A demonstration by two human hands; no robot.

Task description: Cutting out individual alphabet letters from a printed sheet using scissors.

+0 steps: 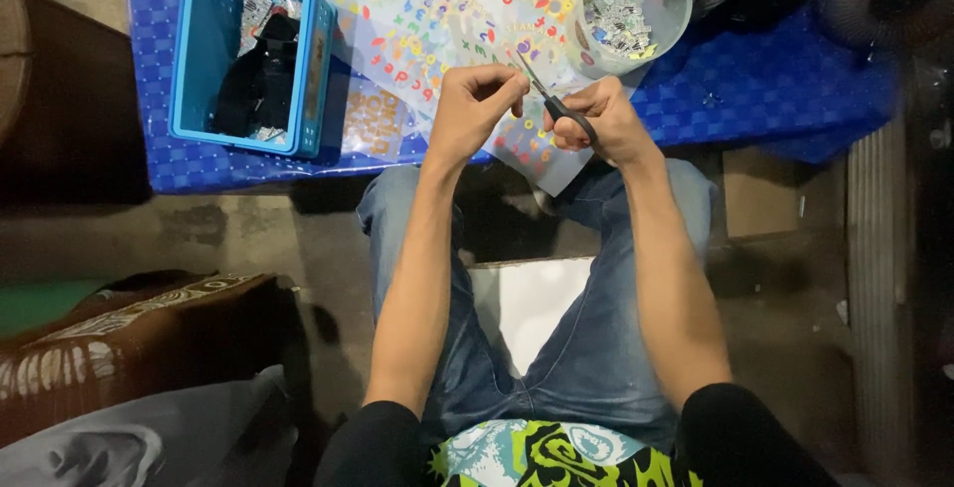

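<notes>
Black short sleeves [378, 442] end above 2 bare forearms; faded blue denim jeans [596, 348]; black shirt front with green-yellow-white graphic print [556, 457].

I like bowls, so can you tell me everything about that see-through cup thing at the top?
The round container looks like clear, slightly frosted plastic, with a wide open mouth and no lid. It stands upright on the blue checked cloth, its near edge overlapping the sheet of colourful stickers. Inside lies a small heap of shiny, silvery cut scraps with bits of colour. No hand touches it; it stands just beyond the right hand, which holds scissors.
</notes>
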